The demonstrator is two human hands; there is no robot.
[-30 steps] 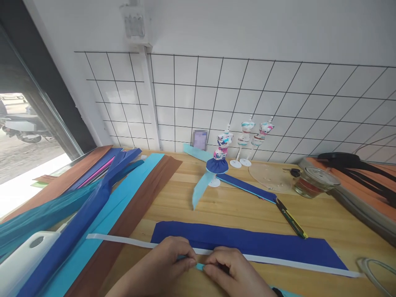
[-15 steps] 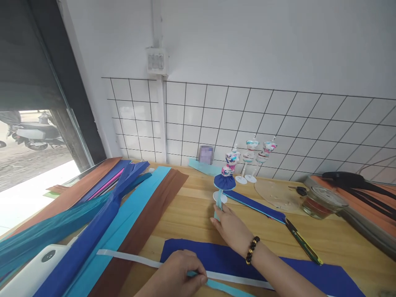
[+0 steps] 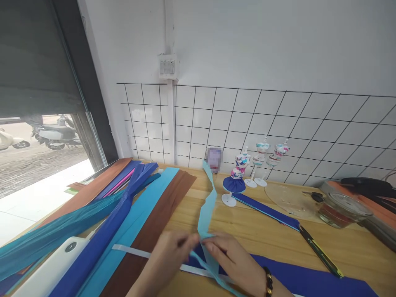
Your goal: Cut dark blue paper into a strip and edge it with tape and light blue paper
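Observation:
My left hand (image 3: 168, 258) is closed in a pinch at the edge of a thin light-blue strip (image 3: 208, 212). Beside it, the fingers of my right hand (image 3: 232, 255) are closed on the same strip, which runs up the table toward the wall and trails down between my wrists. A dark blue piece of material (image 3: 293, 272) lies flat beneath my right hand, and a narrow white strip (image 3: 133, 251) crosses under my left. Beyond the right hand stands a miniature dress form (image 3: 239, 167) in a dark blue skirt (image 3: 234, 185).
Long blue, teal and brown sheets (image 3: 163, 206) cover the left side beside a white phone-like object (image 3: 58, 268). To the right are a folded blue strip (image 3: 267, 210), a utility knife (image 3: 321, 251) and a glass container (image 3: 343, 208). Two more dress forms (image 3: 262, 159) stand near the tiled wall.
My right hand has drawn the light-blue strip back from the dress form to beside my left hand. The strip now stretches up the table. The view has shifted slightly left.

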